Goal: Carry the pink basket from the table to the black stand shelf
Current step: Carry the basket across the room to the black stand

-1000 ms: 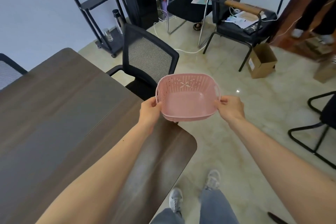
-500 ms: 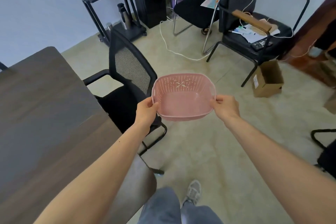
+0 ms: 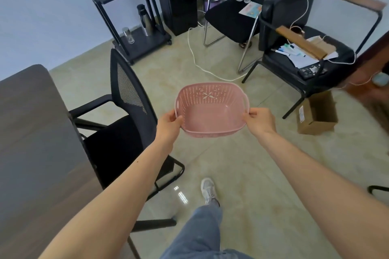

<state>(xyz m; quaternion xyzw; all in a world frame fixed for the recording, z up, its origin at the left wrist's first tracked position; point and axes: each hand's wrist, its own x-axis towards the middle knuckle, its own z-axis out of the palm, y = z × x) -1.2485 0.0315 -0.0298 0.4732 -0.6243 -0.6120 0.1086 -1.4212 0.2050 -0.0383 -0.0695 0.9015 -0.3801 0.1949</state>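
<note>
The dark tabletop (image 3: 31, 132) has slid to the far left, now behind the person. Past the mesh office chair (image 3: 126, 115), the left hand (image 3: 168, 124) and right hand (image 3: 260, 122) each grip a side of the empty pink basket (image 3: 210, 109), carried over open floor; the black stand shelf (image 3: 134, 16) looms closer ahead.

Pink basket (image 3: 211, 109) now off table (image 3: 31, 132), nearer stand (image 3: 134, 16).

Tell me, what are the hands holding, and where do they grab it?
The pink basket: left hand grips its left rim, right hand its right rim.
</note>
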